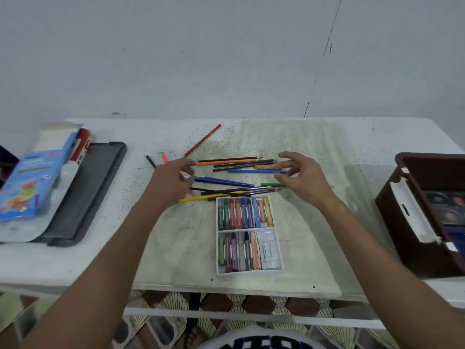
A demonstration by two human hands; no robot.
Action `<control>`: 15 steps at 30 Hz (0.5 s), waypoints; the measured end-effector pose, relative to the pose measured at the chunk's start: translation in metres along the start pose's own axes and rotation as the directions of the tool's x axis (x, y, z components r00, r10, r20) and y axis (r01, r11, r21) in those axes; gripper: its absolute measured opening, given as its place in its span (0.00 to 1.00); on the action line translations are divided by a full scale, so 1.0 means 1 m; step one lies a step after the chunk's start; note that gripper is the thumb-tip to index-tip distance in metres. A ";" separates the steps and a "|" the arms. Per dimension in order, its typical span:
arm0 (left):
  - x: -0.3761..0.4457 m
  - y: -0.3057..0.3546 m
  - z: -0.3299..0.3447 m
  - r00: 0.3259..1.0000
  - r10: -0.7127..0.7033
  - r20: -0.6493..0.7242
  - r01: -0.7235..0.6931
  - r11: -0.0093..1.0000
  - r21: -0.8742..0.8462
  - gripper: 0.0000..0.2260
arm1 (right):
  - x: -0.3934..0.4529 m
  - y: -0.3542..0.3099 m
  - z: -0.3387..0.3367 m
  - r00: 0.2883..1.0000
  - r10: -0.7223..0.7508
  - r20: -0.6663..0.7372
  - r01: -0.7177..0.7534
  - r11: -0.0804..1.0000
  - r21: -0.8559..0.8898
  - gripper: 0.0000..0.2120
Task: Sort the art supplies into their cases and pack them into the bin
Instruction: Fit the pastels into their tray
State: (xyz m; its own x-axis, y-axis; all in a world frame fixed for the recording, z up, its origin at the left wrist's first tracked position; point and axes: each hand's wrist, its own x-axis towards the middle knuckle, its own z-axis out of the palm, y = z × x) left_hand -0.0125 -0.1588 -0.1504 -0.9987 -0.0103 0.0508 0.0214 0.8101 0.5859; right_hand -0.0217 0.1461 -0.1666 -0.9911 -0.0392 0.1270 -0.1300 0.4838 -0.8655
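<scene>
Both of my forearms reach up from the bottom edge, over the near lip of the white table (75, 260). Just ahead of them sits the white crayon tray (275, 269), two rows of oil pastels lying in it, with a few bare slots at the right end of the nearer row.

Beyond the tray lies the scatter of coloured pencils (234, 172), mostly pointing left to right. My left hand (171, 180) hovers at the left ends of the pencils, fingers loosely curled and relaxed, fingertips close to a blue pencil (221, 181); whether they touch it I cannot tell. My right hand (302, 175) hangs over the right ends, fingers spread and gently bent, gripping nothing. A red pencil (202, 141) lies apart, farther back and slanted.

On the left, a dark grey lid (100, 187) carries a blue pencil box (32, 182) leaning across it. At the right edge stands the dark red bin (402, 222) with a white handle (412, 212).
</scene>
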 end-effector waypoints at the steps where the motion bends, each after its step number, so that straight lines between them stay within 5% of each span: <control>1: 0.005 -0.008 -0.004 1.000 -0.018 0.000 0.018 1.000 0.023 0.18 | 0.006 0.003 0.000 1.000 -0.001 -0.008 0.001 1.000 -0.013 0.22; 15: 0.033 -0.025 -0.011 0.921 0.034 0.388 -0.155 0.946 0.285 0.24 | 0.033 0.017 0.013 0.997 -0.006 0.080 0.025 0.970 -0.240 0.23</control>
State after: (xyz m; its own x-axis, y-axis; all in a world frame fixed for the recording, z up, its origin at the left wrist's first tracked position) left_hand -0.0453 -0.1858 -0.1542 -0.9372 0.2458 -0.2473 0.1617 0.9348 0.3161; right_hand -0.0567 0.1415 -0.1839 -0.9894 -0.1117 0.0933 -0.1445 0.6787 -0.7200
